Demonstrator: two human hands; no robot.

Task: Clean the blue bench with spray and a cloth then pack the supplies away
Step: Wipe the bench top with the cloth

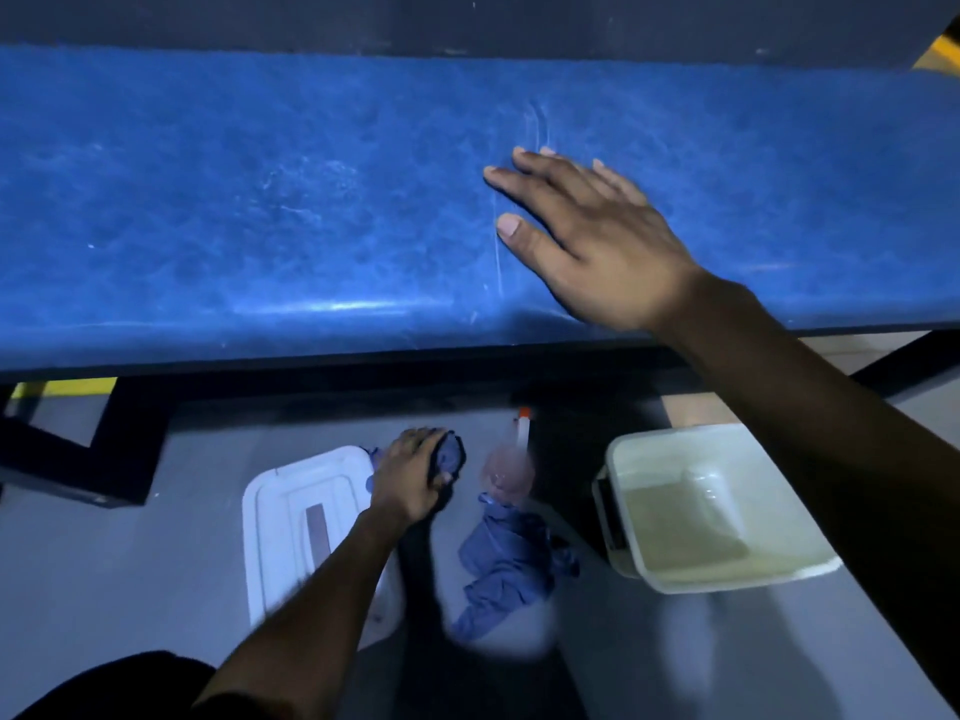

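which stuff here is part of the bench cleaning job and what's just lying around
Part of the job:
- blue bench
- dark cloth, gripped in the left hand
- spray bottle on the floor
- blue cloth on the floor
- open white bin and its lid
- right hand, flat over the bench

Just there:
- yellow strip under the bench

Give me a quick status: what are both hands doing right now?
Left hand down at floor, fingers closed on dark cloth. Right hand open, flat over blue bench. Spray bottle on floor beside open tub. Bench top unobstructed.
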